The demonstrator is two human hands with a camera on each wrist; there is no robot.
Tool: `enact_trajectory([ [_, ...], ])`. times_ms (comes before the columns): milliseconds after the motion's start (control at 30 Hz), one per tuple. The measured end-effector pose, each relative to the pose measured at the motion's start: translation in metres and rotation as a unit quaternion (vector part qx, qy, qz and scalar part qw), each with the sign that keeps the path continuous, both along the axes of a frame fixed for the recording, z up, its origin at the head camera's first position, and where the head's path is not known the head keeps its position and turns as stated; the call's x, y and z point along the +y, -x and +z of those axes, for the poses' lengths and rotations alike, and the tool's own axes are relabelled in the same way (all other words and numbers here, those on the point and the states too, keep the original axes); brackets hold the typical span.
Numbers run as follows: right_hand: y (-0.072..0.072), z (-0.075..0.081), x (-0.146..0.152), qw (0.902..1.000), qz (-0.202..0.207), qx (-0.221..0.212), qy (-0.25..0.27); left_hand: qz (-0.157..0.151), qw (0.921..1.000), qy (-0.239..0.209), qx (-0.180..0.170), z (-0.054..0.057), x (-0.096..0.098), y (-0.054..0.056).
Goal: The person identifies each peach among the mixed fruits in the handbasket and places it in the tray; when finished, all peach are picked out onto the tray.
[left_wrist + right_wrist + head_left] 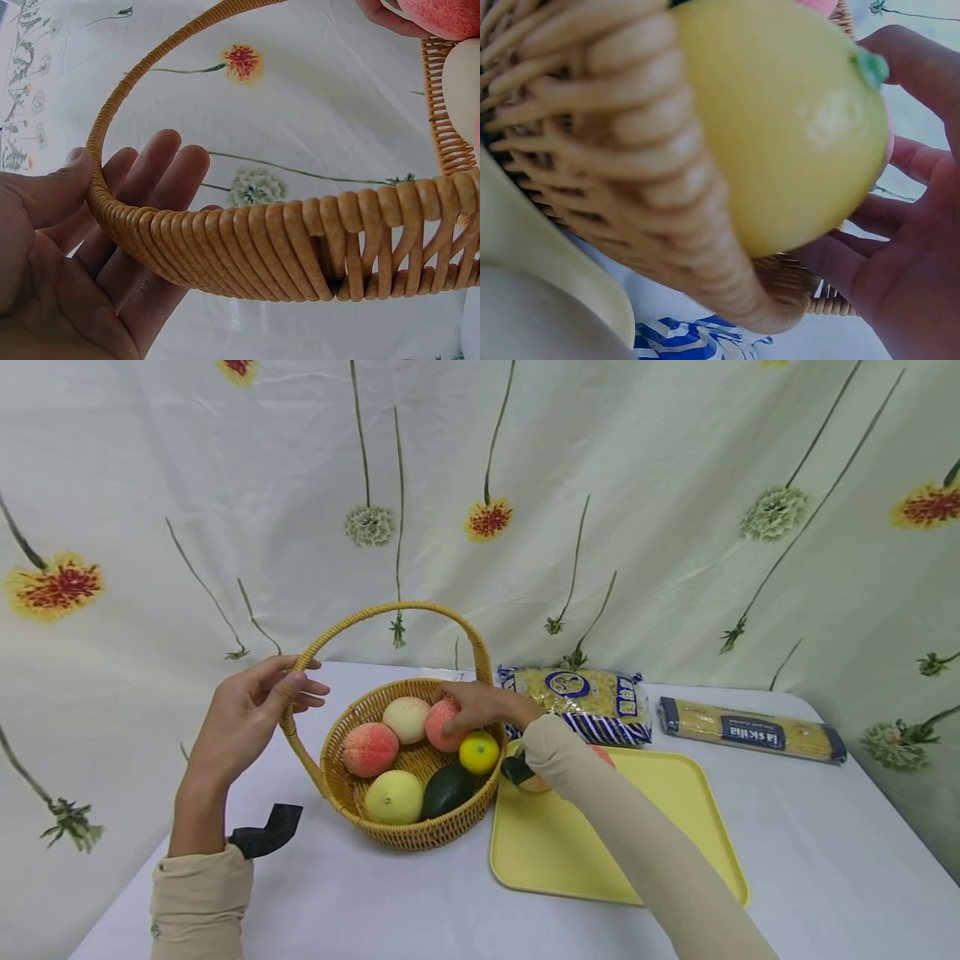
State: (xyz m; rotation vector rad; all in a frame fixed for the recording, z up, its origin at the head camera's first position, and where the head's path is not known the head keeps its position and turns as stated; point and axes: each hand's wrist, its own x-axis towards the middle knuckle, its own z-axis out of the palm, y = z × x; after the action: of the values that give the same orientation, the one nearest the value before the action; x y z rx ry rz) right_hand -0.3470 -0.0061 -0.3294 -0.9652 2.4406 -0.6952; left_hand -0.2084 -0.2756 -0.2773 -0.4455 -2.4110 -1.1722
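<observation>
Sleeve over yellow tray, right hand grasping peach inside basket rim, left hand grasping handle, open tabletop nearside

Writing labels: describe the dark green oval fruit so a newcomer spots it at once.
On the white table, find the round tan wicker basket, left of the yellow rectangular tray. Inside, at the near side, the dark green oval fruit lies between a pale yellow round fruit and a smaller bright yellow one. It alone is dark.
</observation>
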Motion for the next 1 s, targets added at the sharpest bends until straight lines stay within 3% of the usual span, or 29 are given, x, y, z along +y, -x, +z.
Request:
enact_trajectory([
  [400,-0.003,0.001,0.002,0.9989,0.032,0.01,0.031,0.004,1.0,0.001,0.0,0.0,-0.001,0.0],
  [767,-0.007,0.001,0.017,0.9935,0.051,0.026,0.098,0.005,1.0,0.0,0.0,0.0,0.0,0.0],
  [1000,-0.01,0.002,0.028,0.9894,0.04,0.003,0.139,0.005,1.0,0.001,-0.001,0.0,0.001,0.0],
])
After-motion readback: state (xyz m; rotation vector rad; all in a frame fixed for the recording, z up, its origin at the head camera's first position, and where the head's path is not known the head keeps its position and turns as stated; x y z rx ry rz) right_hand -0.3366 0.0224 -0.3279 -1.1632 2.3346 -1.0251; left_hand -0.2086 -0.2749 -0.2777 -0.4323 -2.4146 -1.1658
